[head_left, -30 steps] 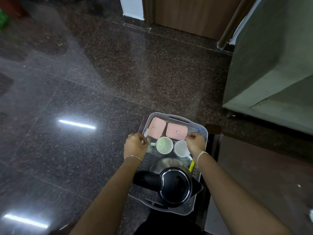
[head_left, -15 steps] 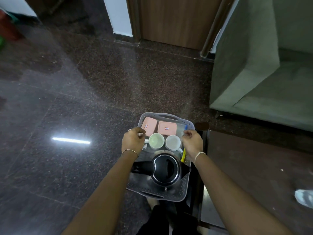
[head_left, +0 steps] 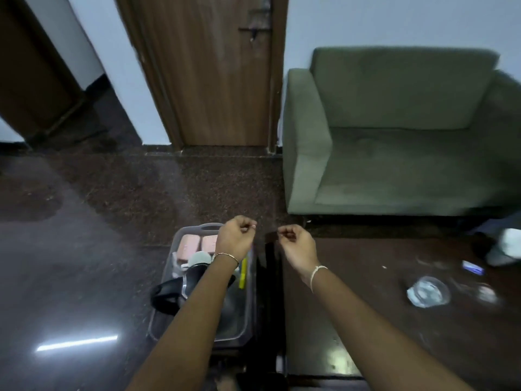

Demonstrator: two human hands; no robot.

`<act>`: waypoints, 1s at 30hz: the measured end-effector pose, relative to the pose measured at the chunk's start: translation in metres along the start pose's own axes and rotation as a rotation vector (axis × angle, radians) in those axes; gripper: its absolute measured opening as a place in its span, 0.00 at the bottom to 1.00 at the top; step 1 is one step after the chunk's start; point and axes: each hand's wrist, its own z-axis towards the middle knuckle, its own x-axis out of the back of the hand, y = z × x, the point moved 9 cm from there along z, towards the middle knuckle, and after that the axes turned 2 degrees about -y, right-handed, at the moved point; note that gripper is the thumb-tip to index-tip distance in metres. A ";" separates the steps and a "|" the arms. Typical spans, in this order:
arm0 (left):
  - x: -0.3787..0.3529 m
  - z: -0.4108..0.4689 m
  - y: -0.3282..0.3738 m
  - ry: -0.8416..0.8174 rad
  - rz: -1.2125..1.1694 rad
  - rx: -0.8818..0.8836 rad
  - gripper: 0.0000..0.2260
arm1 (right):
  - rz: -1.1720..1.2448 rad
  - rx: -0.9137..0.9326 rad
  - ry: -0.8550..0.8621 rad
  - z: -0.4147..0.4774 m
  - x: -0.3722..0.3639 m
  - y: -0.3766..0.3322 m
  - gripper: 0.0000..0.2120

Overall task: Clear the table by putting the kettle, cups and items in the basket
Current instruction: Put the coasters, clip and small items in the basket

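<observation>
The grey plastic basket (head_left: 167,268) stands on the dark floor, just left of the table. Inside it lie two pink boxes (head_left: 189,244), a pale cup (head_left: 198,258), a yellow item (head_left: 243,273) and the black kettle (head_left: 165,294). My left forearm hides most of the kettle. My left hand (head_left: 235,238) hovers above the basket's far right corner, its fingers curled in with nothing in them. My right hand (head_left: 297,244) hangs beside it, over the table's near left corner, likewise curled and holding nothing. Neither hand touches the basket.
The dark brown table (head_left: 394,328) fills the lower right, with a clear glass dish (head_left: 428,292) and small blurred items on it. A green sofa (head_left: 394,136) stands behind it. A wooden door (head_left: 220,80) is straight ahead, with glossy granite floor (head_left: 84,249) to the left.
Both hands have let go of the basket's rims and risen above it. The camera has tilted up, so the door and sofa now show, and the basket stays low on the floor.
</observation>
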 end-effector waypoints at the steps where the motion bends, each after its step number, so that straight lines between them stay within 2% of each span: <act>1: -0.020 -0.011 0.016 -0.020 -0.005 -0.021 0.06 | 0.027 0.012 0.019 -0.009 0.024 0.002 0.08; 9: -0.187 -0.108 0.104 -0.199 -0.026 -0.090 0.06 | 0.223 -0.020 0.145 -0.080 0.209 0.060 0.09; 14: -0.286 -0.163 0.149 -0.377 -0.061 -0.121 0.03 | 0.263 -0.065 0.280 -0.120 0.319 0.097 0.09; 17: -0.337 -0.185 0.170 -0.468 -0.102 -0.120 0.05 | 0.286 -0.091 0.397 -0.142 0.376 0.115 0.10; 24: -0.433 -0.210 0.200 -0.620 -0.197 -0.106 0.06 | 0.315 -0.184 0.570 -0.166 0.462 0.164 0.09; 30: -0.501 -0.197 0.207 -0.671 -0.198 -0.022 0.06 | 0.259 -0.252 0.594 -0.138 0.519 0.202 0.09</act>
